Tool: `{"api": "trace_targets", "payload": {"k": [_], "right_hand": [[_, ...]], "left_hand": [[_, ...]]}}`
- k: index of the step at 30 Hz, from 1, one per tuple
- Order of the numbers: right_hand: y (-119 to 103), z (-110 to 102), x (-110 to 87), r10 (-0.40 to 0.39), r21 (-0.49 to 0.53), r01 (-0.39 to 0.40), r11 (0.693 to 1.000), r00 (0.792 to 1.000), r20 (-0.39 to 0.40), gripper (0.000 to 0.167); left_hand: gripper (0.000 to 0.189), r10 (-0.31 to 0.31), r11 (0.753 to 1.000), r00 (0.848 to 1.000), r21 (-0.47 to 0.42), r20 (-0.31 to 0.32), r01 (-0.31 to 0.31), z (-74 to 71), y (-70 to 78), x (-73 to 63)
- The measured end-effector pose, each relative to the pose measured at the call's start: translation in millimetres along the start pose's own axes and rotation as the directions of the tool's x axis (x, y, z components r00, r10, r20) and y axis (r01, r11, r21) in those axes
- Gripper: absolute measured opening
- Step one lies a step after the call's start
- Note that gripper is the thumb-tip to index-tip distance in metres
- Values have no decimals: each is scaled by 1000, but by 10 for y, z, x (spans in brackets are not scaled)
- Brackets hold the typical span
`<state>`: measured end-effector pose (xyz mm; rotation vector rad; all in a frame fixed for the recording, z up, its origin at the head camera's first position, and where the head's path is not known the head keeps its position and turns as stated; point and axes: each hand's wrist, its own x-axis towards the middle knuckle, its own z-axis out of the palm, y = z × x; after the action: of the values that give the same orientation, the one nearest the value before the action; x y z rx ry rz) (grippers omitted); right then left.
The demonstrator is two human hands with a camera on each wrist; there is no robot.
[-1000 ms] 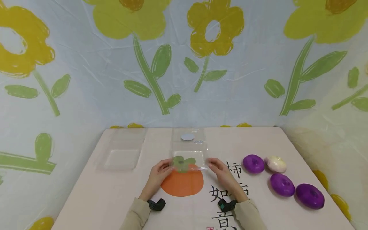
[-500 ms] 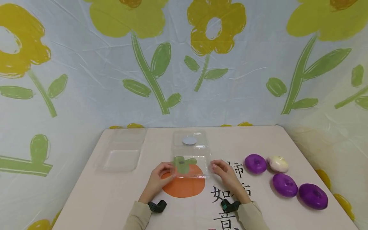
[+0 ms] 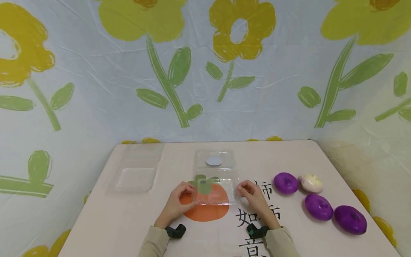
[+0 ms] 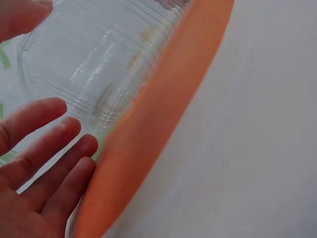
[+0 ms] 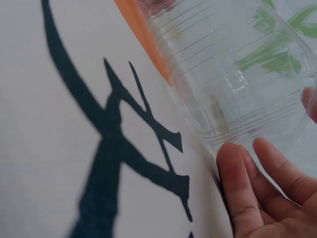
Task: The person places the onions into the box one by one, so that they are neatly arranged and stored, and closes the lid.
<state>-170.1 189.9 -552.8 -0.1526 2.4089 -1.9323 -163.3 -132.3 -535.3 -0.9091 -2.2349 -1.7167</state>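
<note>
A clear plastic clamshell container point(image 3: 216, 170) stands with its lid folded back at the middle of the table, over the printed orange persimmon. A white oval label point(image 3: 213, 161) marks its lid. My left hand point(image 3: 176, 201) holds its near left side, thumb at the rim and fingertips along the wall, as the left wrist view shows. At the near right side, my right hand point(image 3: 253, 198) holds it likewise, fingertips low on the wall in the right wrist view. I can see nothing inside the container.
Another open clear container point(image 3: 136, 178) stands at the left. Several onion-like vegetables lie at the right: purple ones point(image 3: 319, 207) and a cream one point(image 3: 310, 183). A flower-patterned curtain point(image 3: 276, 78) rises behind and beside the table point(image 3: 106, 221).
The clear container has come nearer to me and slightly right, with both hands still at its sides. The hands have shifted only a little. The vegetables and the other container stay in place.
</note>
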Motion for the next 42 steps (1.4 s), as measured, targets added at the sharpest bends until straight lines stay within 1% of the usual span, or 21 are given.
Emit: {"api": "trace_targets", "payload": {"k": [2, 3, 4, 7, 9, 10, 11, 12, 14, 17, 19, 22, 25, 27, 31, 33, 35, 36, 39, 42], "right_hand": [[-50, 3, -22, -14, 0, 14, 1000, 1000, 11, 19], [-99, 2, -36, -16, -2, 16, 1000, 1000, 19, 18], [-151, 2, -51, -14, -5, 14, 1000, 1000, 23, 17], [-311, 3, -99, -7, -10, 7, 1000, 1000, 31, 15], [-383, 4, -120, 6, -16, -5, 1000, 999, 32, 15], [-394, 6, -127, 7, -21, -6, 1000, 1000, 29, 15], [-400, 7, -130, 6, -25, -6, 1000, 1000, 27, 15], [-402, 7, -131, 9, -26, -8, 1000, 1000, 24, 14], [-393, 7, -131, 10, -29, -10, 1000, 1000, 16, 14], [-263, 6, -95, 21, -13, -21, 1000, 1000, -3, 13], [-160, 6, -71, 15, 1, -15, 1000, 1000, -18, 14], [-13, 8, -34, -10, 15, 11, 1000, 999, -53, 15], [35, 9, -23, -74, 47, 79, 996, 992, -104, 17], [28, 8, -14, -109, 82, 122, 989, 982, -154, 17], [-42, -43, 21, -174, 121, 209, 970, 953, -249, 19], [-91, -107, 36, -206, 122, 252, 960, 931, -301, 18], [-148, -201, 45, -239, 96, 291, 952, 901, -363, 16], [-178, -255, 43, -246, 98, 307, 947, 885, -395, 15], [-282, -426, 15, -266, 84, 348, 934, 831, -489, 13], [-409, -569, -52, -301, 1, 365, 931, 771, -561, 14]], "left_hand": [[32, 16, 999, 1000, 48, 9, -16, -6, 9, -3], [32, 23, 997, 1000, 69, 13, -24, -3, -43, -16], [33, 29, 996, 999, 82, 18, -30, -1, -52, -21], [36, 46, 992, 999, 113, 26, -49, 20, -202, -54], [41, 35, 992, 999, 117, 27, -38, 37, -310, -76], [44, 22, 993, 999, 117, 24, -25, 39, -308, -78], [48, 12, 992, 1000, 122, 19, -15, 44, -355, -88], [52, 7, 992, 1000, 126, 14, -9, 43, -365, -92], [63, -8, 990, 1000, 138, 8, 6, 42, -387, -95], [83, 17, 981, 1000, 195, 16, -20, 38, -402, -93], [90, 15, 973, 999, 230, 38, -24, 36, -402, -92], [89, 19, 966, 998, 255, 68, -36, 36, -403, -83], [87, 13, 969, 996, 244, 85, -34, 33, -402, -76], [86, 16, 970, 996, 239, 86, -36, 30, -407, -73], [86, 5, 973, 997, 229, 80, -24, 18, -409, -82], [85, 3, 975, 997, 221, 76, -20, 12, -405, -84], [85, 9, 975, 997, 220, 74, -25, 9, -403, -81], [85, 9, 976, 997, 217, 75, -25, 9, -401, -80], [85, 19, 976, 997, 213, 74, -34, 9, -397, -69], [87, 15, 978, 997, 207, 71, -29, 15, -385, -61]]}}
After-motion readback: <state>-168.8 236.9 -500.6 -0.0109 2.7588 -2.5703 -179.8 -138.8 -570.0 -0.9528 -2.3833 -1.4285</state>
